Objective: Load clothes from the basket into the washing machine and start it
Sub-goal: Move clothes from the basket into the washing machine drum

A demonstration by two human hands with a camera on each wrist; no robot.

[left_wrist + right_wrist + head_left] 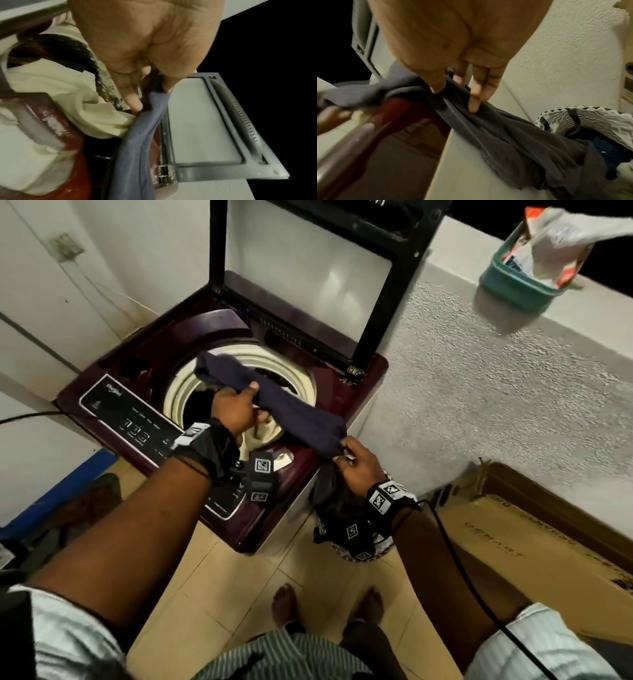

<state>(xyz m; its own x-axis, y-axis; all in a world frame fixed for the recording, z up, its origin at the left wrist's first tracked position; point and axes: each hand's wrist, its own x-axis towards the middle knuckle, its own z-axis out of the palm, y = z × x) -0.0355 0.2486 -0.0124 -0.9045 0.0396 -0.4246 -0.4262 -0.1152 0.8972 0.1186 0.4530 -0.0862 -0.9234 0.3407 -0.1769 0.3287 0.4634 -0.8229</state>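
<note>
The basket (583, 119), patterned in zigzag, is stood on the floor against the machine's right side, so garments are lifted a short way. The dark garment (291, 409) is stretched from the basket over the rim, its far end draped across the open drum (191, 392). It is pinched near the machine's corner by the right hand (356, 467), wrist bent down. Its middle is gripped above the drum by the left hand (236, 409), forearm extended. The lid (308, 268) is raised upright.
</note>
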